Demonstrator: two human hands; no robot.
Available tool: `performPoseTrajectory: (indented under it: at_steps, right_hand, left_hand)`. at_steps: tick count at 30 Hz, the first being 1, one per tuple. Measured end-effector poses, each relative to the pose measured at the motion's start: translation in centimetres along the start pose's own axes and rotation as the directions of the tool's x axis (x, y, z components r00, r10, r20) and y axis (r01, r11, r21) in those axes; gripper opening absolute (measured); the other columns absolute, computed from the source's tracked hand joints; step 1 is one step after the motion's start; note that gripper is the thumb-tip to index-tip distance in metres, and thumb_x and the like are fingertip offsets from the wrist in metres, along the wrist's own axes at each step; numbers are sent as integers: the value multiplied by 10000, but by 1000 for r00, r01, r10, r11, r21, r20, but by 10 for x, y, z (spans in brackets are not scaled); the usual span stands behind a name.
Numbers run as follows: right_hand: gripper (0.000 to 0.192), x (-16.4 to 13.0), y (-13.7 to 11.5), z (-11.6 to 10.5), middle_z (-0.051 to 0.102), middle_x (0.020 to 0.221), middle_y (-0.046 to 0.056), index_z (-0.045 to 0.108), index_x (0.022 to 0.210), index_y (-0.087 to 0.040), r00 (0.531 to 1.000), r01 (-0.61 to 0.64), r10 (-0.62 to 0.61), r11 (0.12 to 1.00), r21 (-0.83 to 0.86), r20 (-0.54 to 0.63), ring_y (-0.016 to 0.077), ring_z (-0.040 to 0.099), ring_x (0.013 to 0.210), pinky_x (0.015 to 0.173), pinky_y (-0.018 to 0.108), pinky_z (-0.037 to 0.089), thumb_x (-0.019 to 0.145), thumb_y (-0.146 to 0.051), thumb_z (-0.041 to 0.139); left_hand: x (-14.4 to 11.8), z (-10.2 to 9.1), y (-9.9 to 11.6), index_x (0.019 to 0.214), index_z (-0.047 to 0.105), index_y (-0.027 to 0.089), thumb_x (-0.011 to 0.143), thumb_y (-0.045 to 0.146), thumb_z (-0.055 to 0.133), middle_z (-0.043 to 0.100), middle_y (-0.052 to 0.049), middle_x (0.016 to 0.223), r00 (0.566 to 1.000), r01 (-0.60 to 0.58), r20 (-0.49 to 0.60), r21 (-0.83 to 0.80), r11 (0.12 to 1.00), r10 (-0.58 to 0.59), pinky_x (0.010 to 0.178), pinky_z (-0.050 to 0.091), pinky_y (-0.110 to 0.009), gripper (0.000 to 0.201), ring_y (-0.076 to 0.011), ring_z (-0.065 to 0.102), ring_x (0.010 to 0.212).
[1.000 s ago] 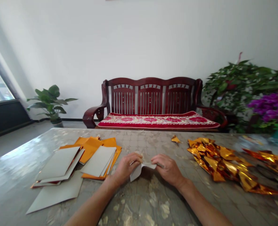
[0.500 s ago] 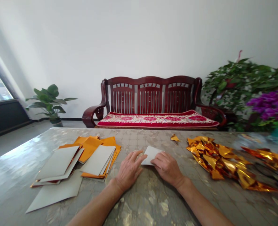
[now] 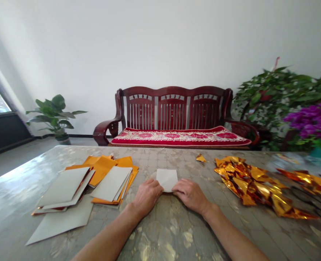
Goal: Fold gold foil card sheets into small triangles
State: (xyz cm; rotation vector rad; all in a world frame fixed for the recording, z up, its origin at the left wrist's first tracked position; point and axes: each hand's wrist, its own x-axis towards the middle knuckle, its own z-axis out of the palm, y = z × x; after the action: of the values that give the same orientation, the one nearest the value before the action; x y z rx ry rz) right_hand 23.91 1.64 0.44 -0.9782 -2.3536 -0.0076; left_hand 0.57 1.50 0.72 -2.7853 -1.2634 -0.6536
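A: Folded white sheet (image 3: pixel 167 179) lies flat on the table (image 3: pixel 176 232), centre, just beyond both hands. Near edge tucked under the fingertips.

B: Which hand sits where?

A: Left hand (image 3: pixel 146 196) at the sheet's near left corner, right hand (image 3: pixel 190 194) at its near right corner. Both palm down, fingers curled and pressing on the paper's near edge. Neither grips it between finger and thumb as far as the view shows; fingertips are partly hidden, so a pinch cannot be ruled out. The two hands almost meet under the sheet's bottom point.

B: What lies on the left?

A: Loose stack of flat sheets (image 3: pixel 86 188), grey-white faces up over orange ones, near the left hand but apart from it.

B: And on the right?

A: Heap of folded gold foil pieces (image 3: pixel 252 185), well apart from the right hand. One small gold piece (image 3: pixel 200 158) lies alone beyond the white sheet, toward the far edge.

B: Background?

A: Dark red wooden bench (image 3: pixel 173 117) with a patterned cushion against a white wall, potted plant (image 3: pixel 55 115) at left, leafy plants with purple flowers (image 3: pixel 309 121) at right.
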Motion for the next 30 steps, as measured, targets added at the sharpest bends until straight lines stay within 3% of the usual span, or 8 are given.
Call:
performPoseTrajectory:
  at_steps: [7,13,19,30]
  right_hand:
    - [185,1,-3,-6,728,875,5,725,889,-247,983,-161,157,986,42,93,169,641,857,785,269,446,949,-255,551]
    - [220,3,-1,-4,680,810,14,712,785,-230,960,-260,260,965,-13,102,173,601,861,771,261,414,937,-256,555]
    - [190,5,0,-2,669,808,9,720,785,-242,929,-349,353,936,-52,109,172,592,867,755,259,398,911,-282,583]
    - [253,5,-1,0,662,831,14,680,791,-223,924,-364,366,931,-40,113,175,578,883,765,257,387,956,-332,522]
  left_hand:
    - [0,-4,-1,984,718,288,982,293,444,686,-12,954,994,102,56,-143,984,-95,786,426,-249,274,-179,604,933]
    - [4,0,-4,778,707,211,948,323,508,679,-19,833,959,282,89,-217,934,-269,740,398,-240,285,-162,608,838]
    - [6,0,-2,754,685,193,902,339,568,693,-17,838,908,419,96,-217,882,-408,687,362,-239,238,-155,607,806]
    - [5,-5,-1,761,709,210,889,355,576,712,-15,842,867,498,118,-167,851,-485,671,336,-241,235,-154,609,800]
